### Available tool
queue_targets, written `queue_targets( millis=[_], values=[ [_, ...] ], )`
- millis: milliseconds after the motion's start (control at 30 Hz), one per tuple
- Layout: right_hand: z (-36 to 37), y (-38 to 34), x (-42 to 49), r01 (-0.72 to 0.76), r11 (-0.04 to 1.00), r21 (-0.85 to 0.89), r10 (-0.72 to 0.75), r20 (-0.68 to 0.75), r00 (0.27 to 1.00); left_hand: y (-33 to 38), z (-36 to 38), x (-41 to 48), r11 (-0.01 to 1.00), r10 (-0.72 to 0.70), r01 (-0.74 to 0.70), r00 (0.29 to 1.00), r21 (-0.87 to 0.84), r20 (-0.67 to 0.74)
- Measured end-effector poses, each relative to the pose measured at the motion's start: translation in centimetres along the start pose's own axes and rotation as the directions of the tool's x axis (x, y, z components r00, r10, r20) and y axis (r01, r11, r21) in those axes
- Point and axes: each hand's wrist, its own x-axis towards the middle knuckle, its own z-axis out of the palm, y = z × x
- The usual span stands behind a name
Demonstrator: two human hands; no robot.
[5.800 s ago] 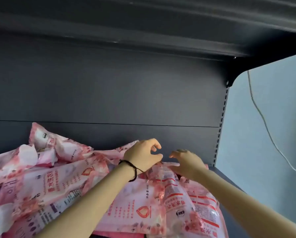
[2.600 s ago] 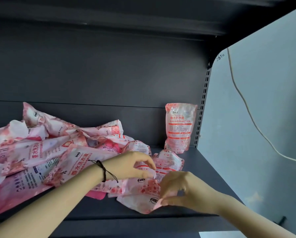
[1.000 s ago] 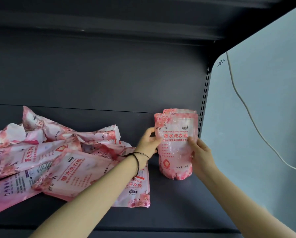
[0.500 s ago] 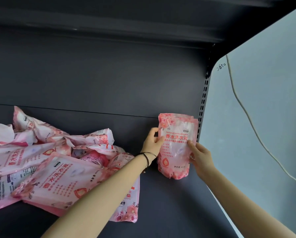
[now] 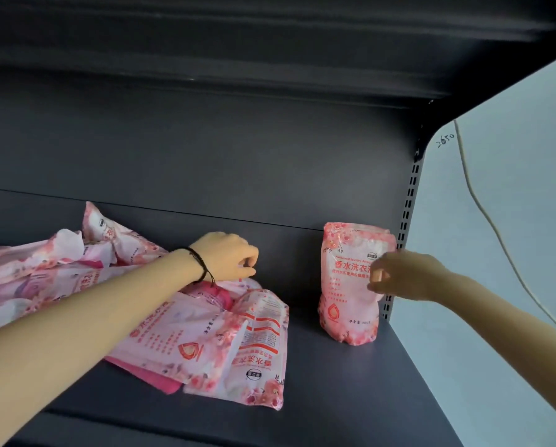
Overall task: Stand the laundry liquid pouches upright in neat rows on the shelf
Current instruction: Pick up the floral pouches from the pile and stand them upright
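Shelf: dark grey metal shelf (image 5: pixel 350 391) fills most of the frame, with a matching back panel (image 5: pixel 205 162) and another grey board overhead along the top.
Right edge: a slotted upright (image 5: pixel 406 221) closes the shelf. Beyond it, at the right of the frame, is a pale wall (image 5: pixel 521 253) with a light cable (image 5: pixel 483 208) running down it and a handwritten mark (image 5: pixel 446 140) near its top.
Standing pouch: a pink flowered standing pouch (image 5: pixel 344 304) is upright at centre right, in the shelf's back right corner, just beside the upright. The top of a second pouch (image 5: pixel 388 235) shows directly behind it.
Heap: a heap (image 5: pixel 160 337) of the same pouches lies flat and overlapping at left and centre. The front pouch (image 5: pixel 260 359) lies with its print upside down. One at the heap's upper left, the tilted pouch (image 5: pixel 108 230), leans up towards the back panel.
Left hand: the left hand (image 5: pixel 228 259) is above the heap's right end, knuckles up, fingers curled with thumb and forefinger close together. It is blurred, so I cannot tell whether it holds anything.
Band: a black band (image 5: pixel 199 266) circles the left wrist.
Right hand: the right hand (image 5: pixel 405 275) is in front of the standing pouch's right side, fingers loosely curled and blurred. I cannot tell whether it touches or grips the pouch.
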Motion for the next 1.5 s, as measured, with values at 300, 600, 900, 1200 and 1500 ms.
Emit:
queue_targets(
  millis=[300,600,900,1200,1500],
  values=[
    [-2.2,-10.0,2.8,0.264,0.883,-0.387,-0.341,-0.143,0.929,-6.2,-1.2,-5.0,0.897,0.025,-0.061,0.996,0.438,0.088],
    [-3.1,-20.7,9.5,0.325,0.822,-0.467,-0.455,-0.197,0.868,-14.3,0.5,-7.5,0.901,-0.003,-0.007,1.000,0.434,0.022],
    [-0.8,-31.5,16.7,0.344,0.939,0.010,-0.342,-0.081,0.936,-22.1,5.0,-7.5,0.905,-0.201,0.207,0.978,-0.373,0.056],
    [0.4,-30.9,20.1,0.127,0.954,0.271,-0.070,-0.210,0.975,-23.7,7.2,-5.1,0.592,-0.289,0.172,0.957,-0.787,-0.008],
    [-1.1,-27.2,21.1,0.148,0.729,0.668,0.167,-0.384,0.908,-22.9,8.2,-2.2,0.302,-0.379,0.170,0.924,-0.938,0.046]
  ],
)
